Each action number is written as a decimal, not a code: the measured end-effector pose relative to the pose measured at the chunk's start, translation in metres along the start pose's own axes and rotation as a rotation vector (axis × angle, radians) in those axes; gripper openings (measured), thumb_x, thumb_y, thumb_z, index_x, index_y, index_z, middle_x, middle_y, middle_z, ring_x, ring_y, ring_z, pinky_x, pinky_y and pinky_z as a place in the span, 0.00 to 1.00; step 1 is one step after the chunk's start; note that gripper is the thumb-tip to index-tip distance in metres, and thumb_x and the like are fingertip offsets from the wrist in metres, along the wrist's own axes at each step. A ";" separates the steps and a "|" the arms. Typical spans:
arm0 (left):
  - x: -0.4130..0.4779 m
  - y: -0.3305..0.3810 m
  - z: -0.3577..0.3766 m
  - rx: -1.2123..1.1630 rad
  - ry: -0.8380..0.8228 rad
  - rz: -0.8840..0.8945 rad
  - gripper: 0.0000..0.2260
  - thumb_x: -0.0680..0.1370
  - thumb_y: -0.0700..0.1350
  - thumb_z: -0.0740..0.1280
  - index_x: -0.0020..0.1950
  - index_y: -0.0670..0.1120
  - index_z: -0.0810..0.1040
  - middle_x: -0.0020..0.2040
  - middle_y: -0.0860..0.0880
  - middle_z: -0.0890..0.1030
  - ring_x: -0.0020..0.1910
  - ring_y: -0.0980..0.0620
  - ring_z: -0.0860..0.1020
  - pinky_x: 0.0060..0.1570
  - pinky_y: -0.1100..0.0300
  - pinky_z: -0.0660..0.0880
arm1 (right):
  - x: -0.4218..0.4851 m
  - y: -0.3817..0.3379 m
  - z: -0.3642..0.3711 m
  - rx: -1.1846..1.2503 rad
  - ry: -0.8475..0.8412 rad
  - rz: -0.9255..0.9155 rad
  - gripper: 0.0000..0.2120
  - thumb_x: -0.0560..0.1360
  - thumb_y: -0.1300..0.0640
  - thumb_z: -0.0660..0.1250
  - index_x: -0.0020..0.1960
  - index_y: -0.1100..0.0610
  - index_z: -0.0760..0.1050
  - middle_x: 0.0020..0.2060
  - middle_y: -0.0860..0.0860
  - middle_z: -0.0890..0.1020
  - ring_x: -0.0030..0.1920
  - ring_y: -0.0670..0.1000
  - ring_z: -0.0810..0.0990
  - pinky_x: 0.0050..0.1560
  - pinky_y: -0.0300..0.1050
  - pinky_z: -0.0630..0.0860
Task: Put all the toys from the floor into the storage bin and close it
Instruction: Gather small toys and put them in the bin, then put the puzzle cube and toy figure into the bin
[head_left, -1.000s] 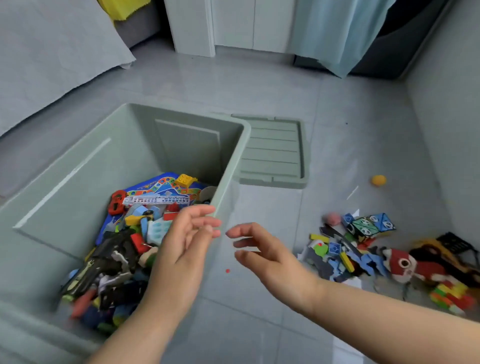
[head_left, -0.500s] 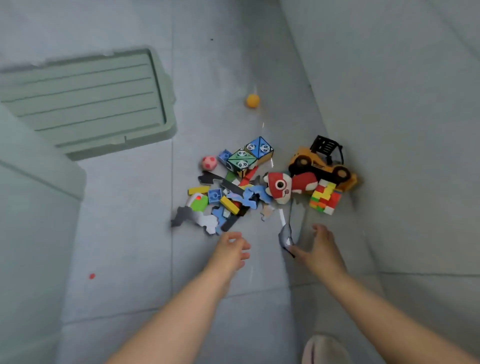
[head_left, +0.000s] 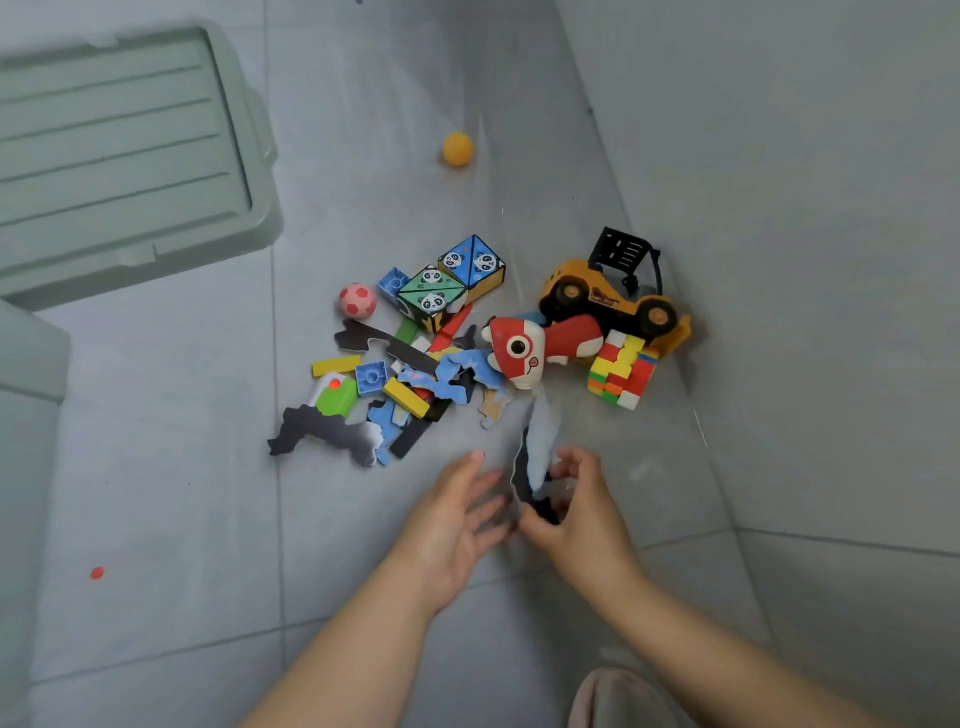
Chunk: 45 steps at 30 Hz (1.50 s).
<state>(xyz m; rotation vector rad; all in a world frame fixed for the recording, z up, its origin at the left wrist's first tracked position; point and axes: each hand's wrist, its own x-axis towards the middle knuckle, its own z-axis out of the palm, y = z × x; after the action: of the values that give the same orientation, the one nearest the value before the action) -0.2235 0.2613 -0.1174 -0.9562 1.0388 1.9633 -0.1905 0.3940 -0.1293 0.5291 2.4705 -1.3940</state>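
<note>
Two bare hands reach over the grey tiled floor (head_left: 156, 467). The right hand (head_left: 576, 512) pinches one flat black-and-pale-blue puzzle piece (head_left: 535, 457), lifted on edge; the left hand (head_left: 452, 519) hangs open beside it, fingers spread, holding nothing. Beyond lies the toy heap: one yellow forklift truck (head_left: 608, 299), one red-and-white fish toy (head_left: 524, 353), one multicoloured twisty cube (head_left: 623, 374), two panda-printed cubes (head_left: 452, 283), two blue studded bricks (head_left: 371, 376), one pink ball (head_left: 357, 300). One orange ball (head_left: 457, 149) sits apart. The pale green bin lid (head_left: 119, 156) lies flat at upper left.

small unreadable label on yellow toy truck (head_left: 608, 291)
</note>
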 end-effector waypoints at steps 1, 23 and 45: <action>0.000 0.001 0.002 -0.016 -0.057 -0.030 0.14 0.79 0.50 0.59 0.62 0.46 0.74 0.57 0.43 0.79 0.52 0.46 0.79 0.48 0.53 0.76 | -0.012 -0.003 0.003 0.020 -0.062 -0.057 0.23 0.67 0.61 0.73 0.48 0.43 0.62 0.45 0.41 0.73 0.42 0.38 0.75 0.39 0.26 0.69; -0.019 0.015 0.001 -0.077 -0.238 0.098 0.17 0.81 0.53 0.51 0.58 0.49 0.76 0.53 0.46 0.81 0.53 0.44 0.79 0.56 0.49 0.73 | 0.076 0.013 -0.064 -0.764 0.220 -0.180 0.33 0.67 0.58 0.74 0.68 0.55 0.63 0.68 0.58 0.62 0.66 0.63 0.62 0.62 0.56 0.68; -0.036 0.018 -0.027 -0.215 -0.341 0.201 0.37 0.45 0.59 0.81 0.50 0.44 0.83 0.43 0.42 0.83 0.38 0.46 0.82 0.37 0.51 0.80 | 0.051 -0.073 -0.036 -0.031 0.054 -0.233 0.24 0.72 0.47 0.65 0.66 0.52 0.68 0.63 0.49 0.72 0.62 0.42 0.70 0.62 0.36 0.69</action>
<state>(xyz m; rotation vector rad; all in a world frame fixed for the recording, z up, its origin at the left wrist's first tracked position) -0.2143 0.2210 -0.0919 -0.6109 0.7650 2.3400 -0.2690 0.3995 -0.0749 0.2822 2.6630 -1.4376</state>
